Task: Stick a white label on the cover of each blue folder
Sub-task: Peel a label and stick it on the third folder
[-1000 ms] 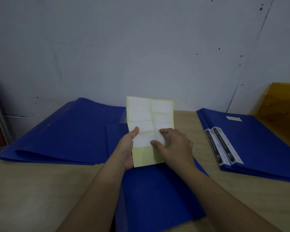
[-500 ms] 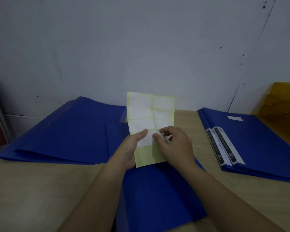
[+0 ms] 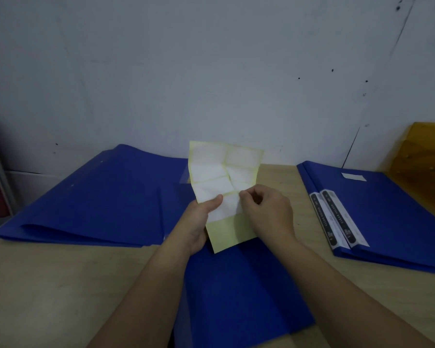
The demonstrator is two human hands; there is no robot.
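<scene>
A yellow backing sheet (image 3: 232, 231) with several white labels is held up over the middle blue folder (image 3: 239, 292). My left hand (image 3: 199, 222) grips the sheet's left edge, thumb on a label. My right hand (image 3: 266, 212) pinches the corner of one white label (image 3: 227, 207) at the sheet's centre. A stack of blue folders (image 3: 98, 197) lies at the left. On the right lies another stack of blue folders (image 3: 387, 222); its top cover bears a white label (image 3: 353, 176).
The folders lie on a light wooden table (image 3: 60, 297) against a grey wall. A yellow box (image 3: 425, 156) stands at the far right behind the right folders. A dark red object sits at the left edge.
The sheet has bent and tilted. My right hand's fingers have moved up to the label's corner and pinch it; my left thumb has slid up the sheet.
</scene>
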